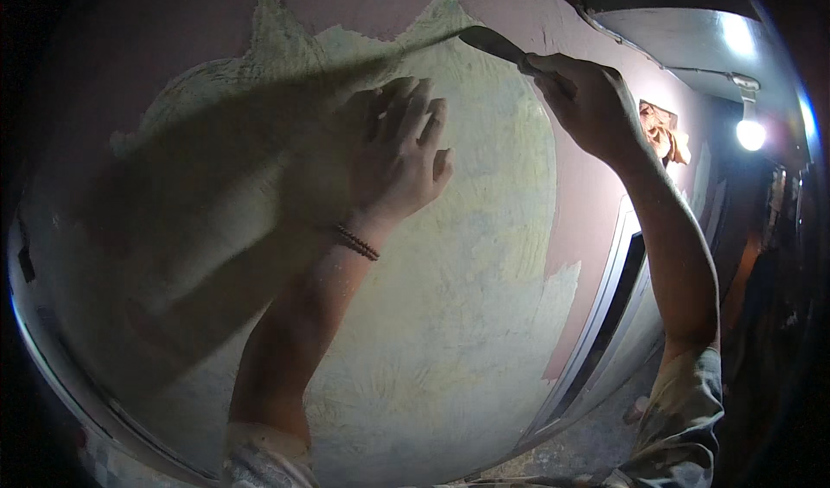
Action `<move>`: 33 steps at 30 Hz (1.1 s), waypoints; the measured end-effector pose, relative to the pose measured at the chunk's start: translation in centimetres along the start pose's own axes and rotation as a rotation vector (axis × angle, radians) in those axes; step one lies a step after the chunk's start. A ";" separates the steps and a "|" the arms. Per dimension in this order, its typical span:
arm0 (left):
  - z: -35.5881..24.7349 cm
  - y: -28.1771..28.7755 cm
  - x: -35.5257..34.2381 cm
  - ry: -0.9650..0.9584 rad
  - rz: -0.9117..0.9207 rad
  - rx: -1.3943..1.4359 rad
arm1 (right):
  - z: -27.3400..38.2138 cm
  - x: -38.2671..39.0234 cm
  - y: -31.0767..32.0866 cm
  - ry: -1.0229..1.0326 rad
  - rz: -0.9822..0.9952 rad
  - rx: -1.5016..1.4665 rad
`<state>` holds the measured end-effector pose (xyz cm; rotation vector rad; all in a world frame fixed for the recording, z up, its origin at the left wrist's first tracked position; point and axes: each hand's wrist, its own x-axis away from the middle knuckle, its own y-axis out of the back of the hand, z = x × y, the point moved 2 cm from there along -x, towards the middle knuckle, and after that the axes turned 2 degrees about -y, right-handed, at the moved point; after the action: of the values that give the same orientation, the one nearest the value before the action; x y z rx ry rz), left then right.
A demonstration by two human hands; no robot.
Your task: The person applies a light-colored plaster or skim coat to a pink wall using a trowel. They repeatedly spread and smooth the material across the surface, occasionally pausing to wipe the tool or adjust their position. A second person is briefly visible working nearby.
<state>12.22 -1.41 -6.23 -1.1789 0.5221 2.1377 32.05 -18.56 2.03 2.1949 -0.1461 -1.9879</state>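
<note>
A wall fills most of the view, with a large pale, ragged-edged patch (450, 263) on its pinkish paint (363, 0). My right hand (592, 112), at the upper right, is closed round the handle of a putty knife (491, 42). The knife's dark blade points left, at the patch's upper edge; whether it touches the wall is hard to tell. Lower and to the left, my left hand (402, 146) is held up at the patch with its fingers apart and nothing in it. A dark beaded bracelet (356, 242) circles that wrist.
A lit bulb (750, 134) shines at the far right, and my arms cast broad shadows over the wall. Orange-brown cloth (662, 133) sticks out of a wall opening. A pale frame (596, 302) stands right of the patch. The floor (579, 453) shows at the bottom.
</note>
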 end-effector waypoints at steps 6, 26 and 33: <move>0.1 0.5 -0.4 -0.011 0.022 -0.016 | 1.6 -3.4 -0.7 0.140 -0.110 0.127; 4.7 5.2 5.0 0.014 0.023 0.084 | 5.1 -0.8 -1.0 -0.089 0.009 0.188; 3.6 9.1 4.7 0.216 0.003 0.393 | 4.2 -3.7 -0.2 -0.065 0.069 0.147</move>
<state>1.92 -4.23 -8.01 -1.1817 0.9893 1.8070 27.51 -17.97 5.21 2.1794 -0.3834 -2.0721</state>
